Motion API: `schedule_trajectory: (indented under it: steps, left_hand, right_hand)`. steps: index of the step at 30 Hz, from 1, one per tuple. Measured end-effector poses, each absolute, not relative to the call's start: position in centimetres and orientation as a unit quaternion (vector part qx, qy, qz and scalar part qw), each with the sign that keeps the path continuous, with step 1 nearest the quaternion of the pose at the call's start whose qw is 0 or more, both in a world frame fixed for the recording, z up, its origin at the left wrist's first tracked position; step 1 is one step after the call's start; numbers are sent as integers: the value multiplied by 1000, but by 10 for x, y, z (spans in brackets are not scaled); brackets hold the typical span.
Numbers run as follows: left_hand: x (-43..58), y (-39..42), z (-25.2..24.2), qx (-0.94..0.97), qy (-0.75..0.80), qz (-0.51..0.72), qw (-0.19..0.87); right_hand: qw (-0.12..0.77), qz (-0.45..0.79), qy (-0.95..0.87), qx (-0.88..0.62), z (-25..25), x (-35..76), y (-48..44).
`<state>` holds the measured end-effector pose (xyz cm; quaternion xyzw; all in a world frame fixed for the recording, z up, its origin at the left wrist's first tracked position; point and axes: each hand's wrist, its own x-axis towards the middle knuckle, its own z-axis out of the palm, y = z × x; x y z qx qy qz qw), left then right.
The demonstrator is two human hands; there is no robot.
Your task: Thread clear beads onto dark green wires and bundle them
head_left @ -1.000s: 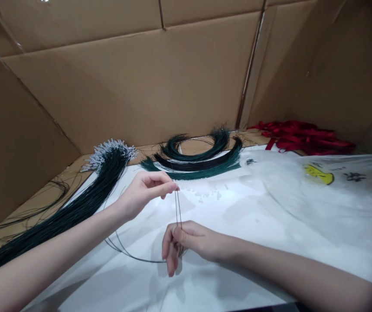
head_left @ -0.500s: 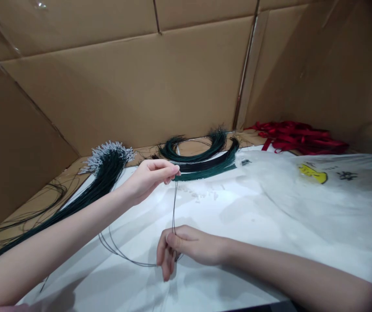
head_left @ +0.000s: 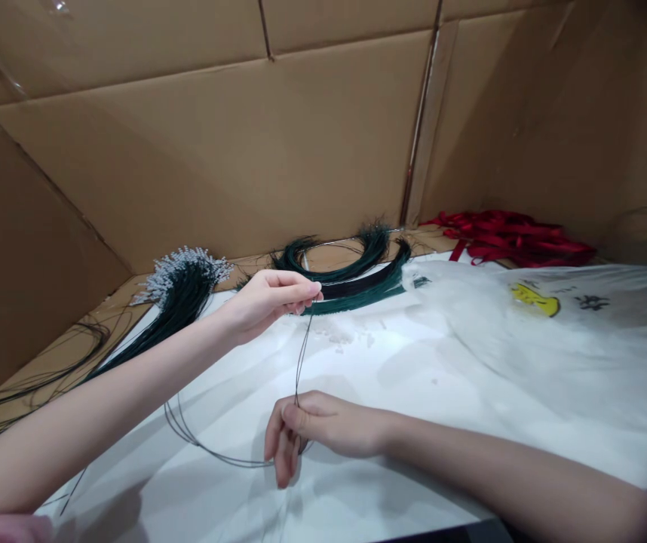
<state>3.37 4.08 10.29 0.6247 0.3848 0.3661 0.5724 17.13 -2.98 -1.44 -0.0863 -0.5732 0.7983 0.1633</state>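
Note:
My left hand (head_left: 278, 298) is raised over the white surface, thumb and fingers pinched on the upper end of thin dark cords (head_left: 302, 353). Below it, my right hand (head_left: 315, 431) is closed on the same cords, which run between the two hands. From the right hand the cords curve left in a loose loop above the surface. Small whitish bits (head_left: 339, 335) lie just beyond the hands. Behind my left forearm rests a thick bundle of dark green cords (head_left: 185, 302), its far end tipped with pale pieces.
Curved bundles of green and black cord (head_left: 351, 285) lie at the back. Red ribbons (head_left: 510, 237) are heaped at the back right, near a clear plastic bag (head_left: 527, 362) with a yellow print. Cardboard walls (head_left: 216, 151) close off the far side and left.
My left hand has shifted slightly right and up relative to the right hand, still pinching the cords. The right hand keeps its grip, and the view has moved a little.

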Motion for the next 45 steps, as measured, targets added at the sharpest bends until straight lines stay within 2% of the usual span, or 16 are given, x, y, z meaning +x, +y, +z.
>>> schedule_trajectory:
  steps: [7, 14, 18, 30, 38, 45]
  left_hand:
    - [40, 39, 106, 634, 370, 390, 556]
    - [32, 16, 88, 676, 373, 410, 486]
    - [27, 2, 74, 672, 364, 415, 494]
    - [7, 3, 49, 652, 402, 429, 478]
    - [7, 2, 46, 673, 398, 399, 478]
    - [6, 2, 44, 706, 418, 390, 418]
  right_hand:
    - [177, 810, -551, -92, -7, 173, -31]
    - [395, 744, -519, -146, 18, 191, -20]
    - [446, 698, -524, -199, 26, 197, -16]
    - [367, 724, -515, -274, 17, 194, -16]
    - [357, 714, -525, -294, 15, 189, -17]
    - [336, 733, -491, -331, 18, 192, -21]
